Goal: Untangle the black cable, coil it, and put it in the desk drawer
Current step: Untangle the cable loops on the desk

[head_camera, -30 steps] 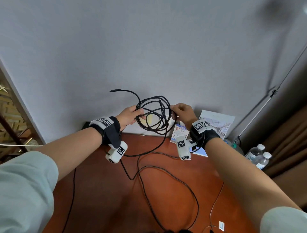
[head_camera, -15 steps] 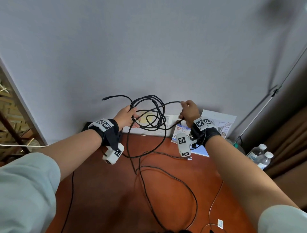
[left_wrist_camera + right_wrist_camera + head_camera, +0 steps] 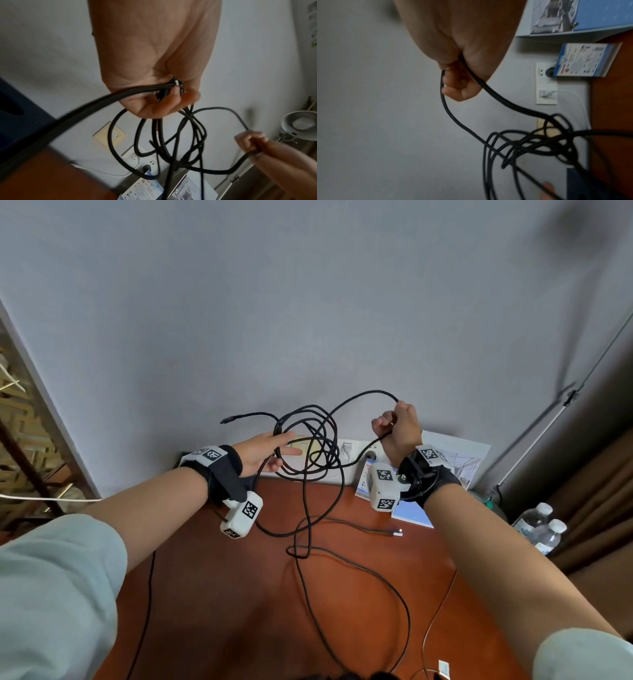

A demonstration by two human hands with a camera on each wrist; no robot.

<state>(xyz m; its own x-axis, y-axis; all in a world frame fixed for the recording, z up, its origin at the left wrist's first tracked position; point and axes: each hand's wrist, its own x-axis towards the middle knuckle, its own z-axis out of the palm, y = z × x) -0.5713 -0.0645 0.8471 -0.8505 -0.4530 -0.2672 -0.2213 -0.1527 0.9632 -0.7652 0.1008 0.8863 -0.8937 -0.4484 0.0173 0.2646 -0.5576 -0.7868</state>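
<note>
The black cable [image 3: 317, 440] hangs as a loose tangle of loops in the air between my hands, above the back of the red-brown desk [image 3: 222, 611]. My left hand [image 3: 270, 451] holds several strands of the cable [image 3: 188, 135] between thumb and fingers, with the index finger stretched out. My right hand [image 3: 397, 426] is a fist gripping a single strand, lifted above and to the right of the tangle [image 3: 530, 142]. One plug end [image 3: 224, 421] sticks out to the left. The rest of the cable trails down in a long loop [image 3: 342, 559] over the desk. No drawer is in view.
A socket plate [image 3: 349, 446] and a leaning booklet [image 3: 452, 460] stand at the wall. A blue booklet [image 3: 411, 515] lies under my right wrist. A thin cable with a silver connector [image 3: 397, 531] lies mid-desk. Water bottles [image 3: 541, 525] stand at the right.
My right hand has risen and moved right, drawing one strand out of the tangle into a wide arc. The left hand's fingers have straightened while still holding the loops.
</note>
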